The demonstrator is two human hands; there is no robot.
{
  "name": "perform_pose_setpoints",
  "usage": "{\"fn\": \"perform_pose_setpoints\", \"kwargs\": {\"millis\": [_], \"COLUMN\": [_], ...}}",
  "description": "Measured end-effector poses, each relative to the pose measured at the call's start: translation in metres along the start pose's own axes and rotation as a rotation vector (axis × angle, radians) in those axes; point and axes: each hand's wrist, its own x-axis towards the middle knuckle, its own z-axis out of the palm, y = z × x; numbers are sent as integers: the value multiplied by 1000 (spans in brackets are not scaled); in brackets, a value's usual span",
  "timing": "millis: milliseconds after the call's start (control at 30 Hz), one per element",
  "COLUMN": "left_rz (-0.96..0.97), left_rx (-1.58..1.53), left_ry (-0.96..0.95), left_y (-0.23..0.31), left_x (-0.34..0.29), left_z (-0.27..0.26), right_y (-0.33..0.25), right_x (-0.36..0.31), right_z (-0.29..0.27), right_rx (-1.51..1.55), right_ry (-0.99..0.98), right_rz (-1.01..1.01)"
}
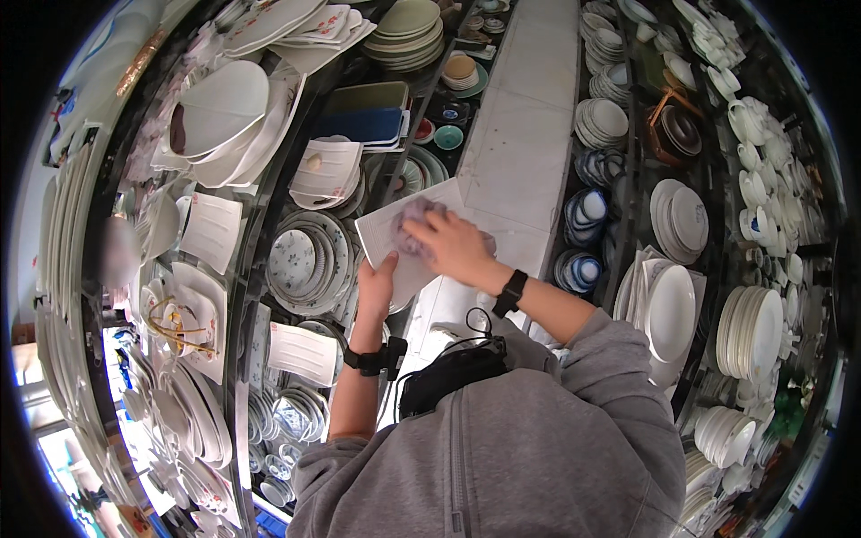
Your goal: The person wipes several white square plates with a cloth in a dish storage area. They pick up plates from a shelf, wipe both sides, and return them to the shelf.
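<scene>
While one hand (377, 289) holds one plate (375, 231)—another (456, 249) wipes.

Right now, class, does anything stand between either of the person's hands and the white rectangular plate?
Yes, on one side: a crumpled greyish-purple cloth lies between the right hand and the white plate. Nothing visible separates the left hand from it; that hand grips its near edge.

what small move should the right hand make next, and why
Probably slide the cloth toward the white plate's left corner: the right hand holds the cloth over its middle, that corner lies uncovered, and the left hand grips the near edge.
</scene>
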Motion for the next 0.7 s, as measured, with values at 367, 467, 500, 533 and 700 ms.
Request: {"fn": "perform_pose_setpoints", "kwargs": {"millis": [367,467,500,533,700], "left_rz": [23,54,41,28,-8], "left_rx": [-1,-63,-105,-148,-105], "left_ry": [93,63,44,27,84], "left_y": [4,-1,1,2,1], "left_x": [3,12,11,10,3], "left_z": [-15,-7,-5,-4,-14], "right_y": [72,7,-8,-5,68], "right_x": [-11,-3,-4,-5,-12], "right_z": [-17,-10,-11,-9,11], "right_rx": [-255,-141,-100,-79,-178], "right_ry": [100,86,28,43,-21], "right_rz": [184,-58,-110,-73,195]}}
